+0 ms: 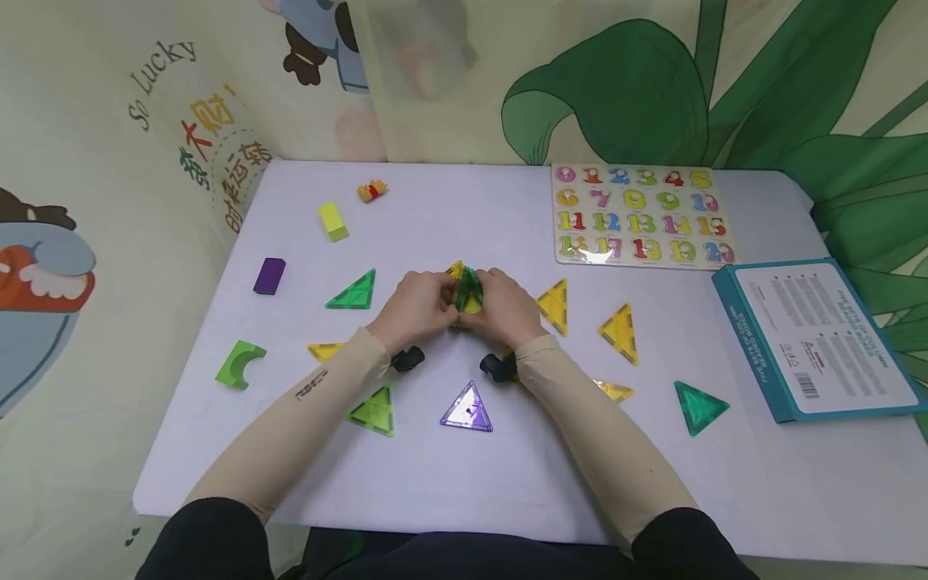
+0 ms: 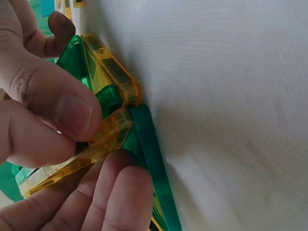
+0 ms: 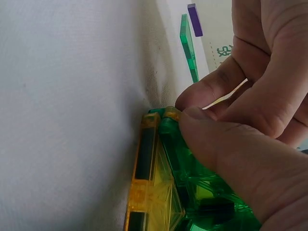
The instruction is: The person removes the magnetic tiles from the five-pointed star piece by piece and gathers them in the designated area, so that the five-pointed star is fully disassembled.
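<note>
Green and yellow translucent plastic makes up the cluster of triangle tiles (image 1: 466, 290) held at the middle of the white table (image 1: 507, 483), its lower edge resting on the cloth. The tiles stand on edge, leaning together, the peak pointing up and slightly away from the person; the long axis of the bottom edges runs roughly toward and away from the person, between the 2 hands. The left hand (image 1: 413, 310) pinches the cluster from its side, thumb and fingertips (image 2: 72, 113) curled tight onto a yellow tile. The right hand (image 1: 503, 306) grips from the other side, its thumb pressed on a green tile (image 3: 202, 183) and its forefinger curled behind the tip.

Loose tiles lie flat around them: a green triangle (image 1: 354, 292) just left of the hands, 2 yellow triangles (image 1: 554, 306) to the right, a purple triangle (image 1: 467, 408) near the forearms, a lime triangle (image 1: 374, 412) beside it and a dark green triangle (image 1: 698, 407) farther right. A purple block (image 1: 269, 275), yellow block (image 1: 333, 221) and green arch block (image 1: 239, 364) sit well apart on the left. A number puzzle board (image 1: 641, 213) and a teal box (image 1: 819, 338) lie to the right. Nothing stands between the hands and the cluster.
</note>
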### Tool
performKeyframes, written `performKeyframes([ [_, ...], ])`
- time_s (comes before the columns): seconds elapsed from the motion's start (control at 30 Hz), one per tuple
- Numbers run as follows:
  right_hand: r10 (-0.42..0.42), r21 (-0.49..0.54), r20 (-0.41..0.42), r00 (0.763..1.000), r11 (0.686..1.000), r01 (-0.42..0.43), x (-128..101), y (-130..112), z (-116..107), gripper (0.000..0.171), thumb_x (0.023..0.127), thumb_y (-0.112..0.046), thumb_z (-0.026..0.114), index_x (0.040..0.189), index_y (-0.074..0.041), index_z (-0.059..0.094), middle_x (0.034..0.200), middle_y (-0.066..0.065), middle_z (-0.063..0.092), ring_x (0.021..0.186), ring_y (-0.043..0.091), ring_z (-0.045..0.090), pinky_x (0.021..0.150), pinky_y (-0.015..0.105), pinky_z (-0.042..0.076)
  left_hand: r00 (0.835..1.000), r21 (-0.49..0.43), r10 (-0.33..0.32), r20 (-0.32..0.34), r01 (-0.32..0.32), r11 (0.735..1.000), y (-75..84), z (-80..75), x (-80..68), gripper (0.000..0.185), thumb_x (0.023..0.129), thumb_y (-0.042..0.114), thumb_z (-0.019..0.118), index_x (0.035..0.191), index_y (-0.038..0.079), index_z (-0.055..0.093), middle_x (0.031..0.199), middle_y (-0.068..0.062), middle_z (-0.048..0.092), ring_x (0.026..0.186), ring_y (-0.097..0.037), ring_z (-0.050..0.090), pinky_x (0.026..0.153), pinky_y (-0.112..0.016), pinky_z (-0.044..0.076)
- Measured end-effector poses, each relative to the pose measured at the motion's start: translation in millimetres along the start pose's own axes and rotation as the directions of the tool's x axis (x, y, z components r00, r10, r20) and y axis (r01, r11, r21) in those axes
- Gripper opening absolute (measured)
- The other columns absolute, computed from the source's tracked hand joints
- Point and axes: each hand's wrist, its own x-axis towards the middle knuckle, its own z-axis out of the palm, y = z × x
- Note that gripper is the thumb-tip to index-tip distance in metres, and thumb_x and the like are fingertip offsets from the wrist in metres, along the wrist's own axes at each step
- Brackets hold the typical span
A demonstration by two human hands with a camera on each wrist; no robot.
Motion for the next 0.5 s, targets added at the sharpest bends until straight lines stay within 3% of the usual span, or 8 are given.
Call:
performKeyframes([
  [0.17,-0.007,0.023,0.020,1.000,1.000,0.007,1.3,2.0,-1.8,0.078,0.089,-0.049,0.079,0.149,-0.008,0.053,0.125,0.011,0.063,0.107,0.027,0.061,0.099,0.044,0.055,1.000,0.012,-0.007,-0.007,0.007,1.000,2.3,1.6,0.8,0.046,0.088,0.010,0.071,0.131,-0.004,0.066,0.088,-0.011,0.075,0.064,-0.016,0.063,0.056,-0.023,0.049],
  [0.4,-0.020,0.082,0.034,0.999,0.996,0.018,-0.8,5.4,-7.1,0.073,0.083,-0.050,0.084,0.139,-0.010,0.061,0.119,0.009,0.065,0.101,0.026,0.060,0.092,0.042,0.054,0.998,0.065,-0.006,-0.066,0.010,0.998,1.1,1.8,-0.1,0.044,0.089,0.005,0.066,0.132,-0.002,0.066,0.119,-0.017,0.076,0.082,-0.020,0.066,0.070,-0.030,0.055],
  [0.5,-0.025,0.085,0.048,0.999,0.996,0.021,-2.3,7.1,-8.0,0.075,0.082,-0.050,0.086,0.140,-0.009,0.061,0.120,0.009,0.065,0.101,0.026,0.060,0.091,0.041,0.053,0.998,0.078,0.007,-0.068,-0.002,0.997,-1.2,2.0,0.1,0.041,0.092,0.004,0.066,0.132,-0.001,0.067,0.122,-0.018,0.075,0.092,-0.024,0.071,0.080,-0.036,0.060],
])
